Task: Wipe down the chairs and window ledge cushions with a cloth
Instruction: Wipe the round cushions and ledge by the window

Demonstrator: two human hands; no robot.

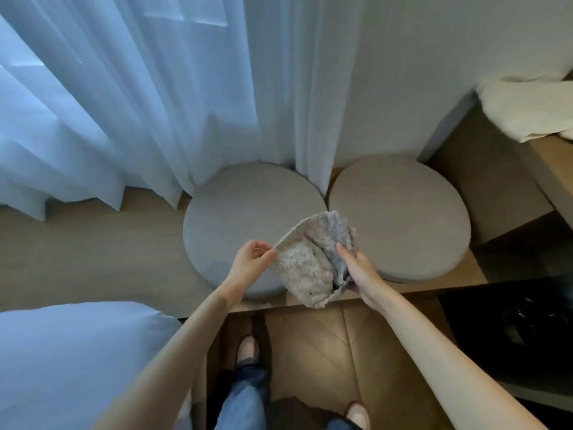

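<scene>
Below, two grey cushions on wooden ledge, curtain behind; left fingers pinch cloth, right fingers grip it.

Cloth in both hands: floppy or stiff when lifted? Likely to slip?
Probably floppy: the cloth sags and folds between the left hand and the right hand. Likely light, since a fingertip pinch holds one edge. Its nubby pile should grip rather than slip.

Light: cool daylight is coming through the sheer curtain ahead of me; the room is dim. Shadow: a soft one is lying on the left cushion, front edge. Quality: edges are bowing, detail is looking soft.
</scene>
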